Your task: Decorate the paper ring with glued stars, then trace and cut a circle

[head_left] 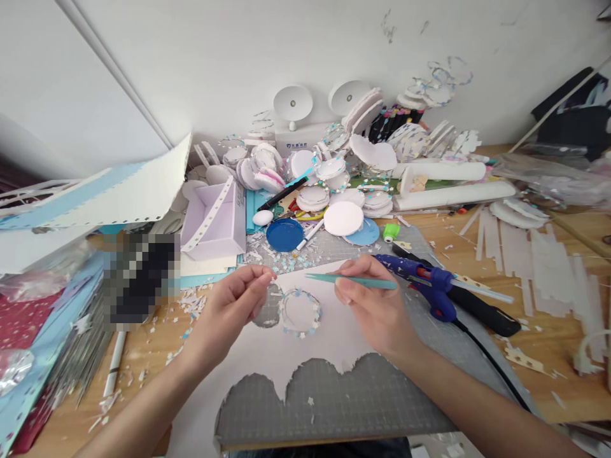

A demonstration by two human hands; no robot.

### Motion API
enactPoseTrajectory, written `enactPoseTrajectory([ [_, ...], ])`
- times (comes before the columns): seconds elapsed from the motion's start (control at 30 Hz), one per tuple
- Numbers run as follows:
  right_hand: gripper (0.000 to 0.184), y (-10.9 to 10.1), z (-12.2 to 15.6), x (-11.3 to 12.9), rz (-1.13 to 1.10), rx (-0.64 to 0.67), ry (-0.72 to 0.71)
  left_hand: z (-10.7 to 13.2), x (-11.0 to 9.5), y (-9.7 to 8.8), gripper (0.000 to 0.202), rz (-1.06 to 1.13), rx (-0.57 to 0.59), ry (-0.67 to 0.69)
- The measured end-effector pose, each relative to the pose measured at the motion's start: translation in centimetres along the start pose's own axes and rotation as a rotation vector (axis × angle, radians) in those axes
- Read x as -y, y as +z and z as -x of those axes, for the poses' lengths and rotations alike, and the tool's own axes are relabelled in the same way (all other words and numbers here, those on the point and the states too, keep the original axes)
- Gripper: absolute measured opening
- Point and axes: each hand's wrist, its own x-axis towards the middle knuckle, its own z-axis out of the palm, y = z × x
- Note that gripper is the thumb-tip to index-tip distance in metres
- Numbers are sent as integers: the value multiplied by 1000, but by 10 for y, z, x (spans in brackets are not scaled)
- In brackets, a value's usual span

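My left hand (233, 299) is closed in a pinch over the work, with a tiny bit at the fingertips too small to make out. Teal tweezers (325, 278) lie in the grip of my right hand (375, 302), their tips pointing left toward the other hand. Between and just below both hands, a ring trimmed with small white and pale blue stars (316, 313) rests on a white sheet (329, 346) with scalloped cut-outs. The sheet lies on a grey cutting mat (334, 397).
A blue glue gun (442, 286) and a black-handled tool (491, 312) lie right of my right hand. A lilac box (214, 222), a blue lid (285, 235) and white discs (344, 218) stand behind. Paper strips (518, 257) cover the right side; scraps are scattered around.
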Motion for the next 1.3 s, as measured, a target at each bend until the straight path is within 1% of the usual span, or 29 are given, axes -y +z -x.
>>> enactPoseTrajectory([
  [0.07, 11, -1, 5, 2, 100, 65, -123, 6, -3, 4, 24, 91, 58, -16],
  [0.13, 11, -2, 8, 3, 163, 94, -179, 10, -5, 7, 22, 162, 107, -19],
  [0.23, 13, -2, 12, 5, 176, 152, -181, 14, -9, 11, 20, 211, 157, -25],
  [0.3, 14, 0, 14, 7, 164, 193, -177, 15, -11, 13, 19, 210, 167, -40],
  [0.47, 14, 3, 16, 10, 177, 191, -181, 17, -10, 15, 17, 225, 145, -56],
  [0.73, 15, 3, 16, 10, 181, 204, -194, 17, -4, 13, 16, 254, 69, -43],
  [0.93, 13, 2, 16, 10, 184, 202, -166, 17, -2, 13, 13, 274, 69, -70],
  [1.1, 16, 1, 17, 10, 203, 217, -173, 17, 0, 13, 12, 273, 67, -71],
  [1.3, 13, -1, 17, 9, 188, 189, -150, 16, -2, 12, 10, 275, 80, -61],
])
